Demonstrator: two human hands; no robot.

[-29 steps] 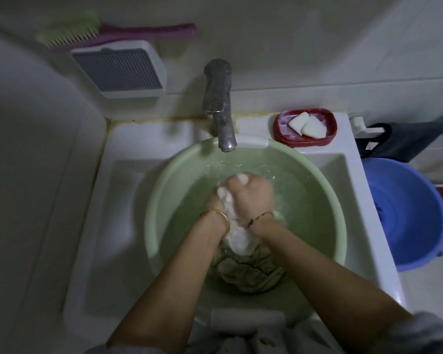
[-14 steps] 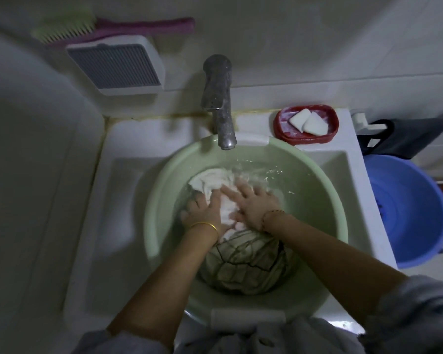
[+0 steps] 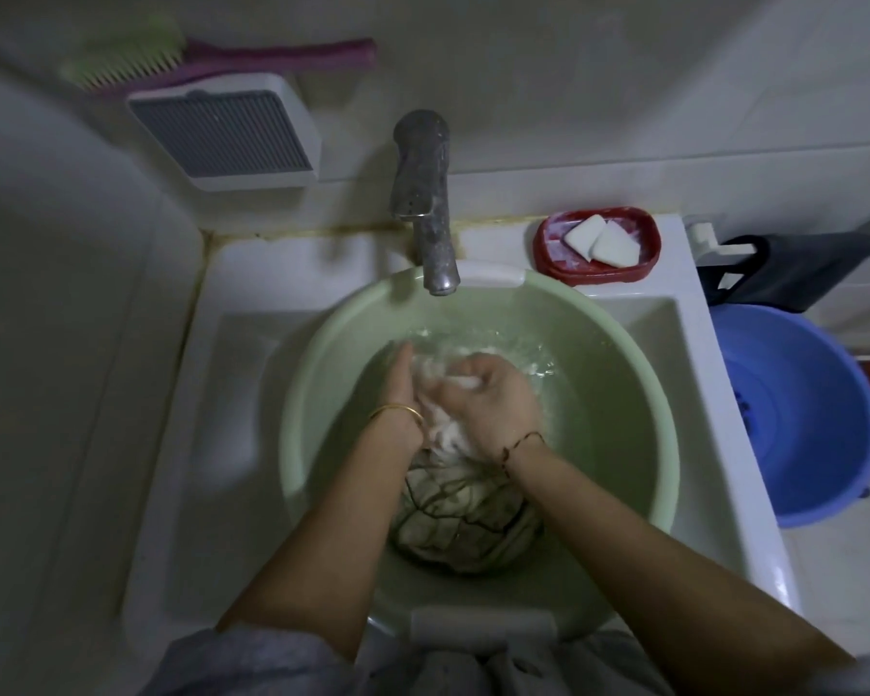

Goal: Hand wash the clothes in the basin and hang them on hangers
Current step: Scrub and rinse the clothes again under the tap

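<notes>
Head view showed the left hand (image 3: 398, 394) and right hand (image 3: 493, 399) both gripping white cloth (image 3: 448, 439) in the basin (image 3: 639, 394); scrubbing worked best with bunched folds rubbed together underwater.

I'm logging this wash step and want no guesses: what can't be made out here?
Head view only:
- Left hand: its fingers are motion-blurred and lie behind the white cloth, so its grip is unclear.
- Patterned garment: bunched under water in the green basin; its type is unreadable.
- Blue bucket: cut by the right edge.
- Hangers: none in view.
</notes>
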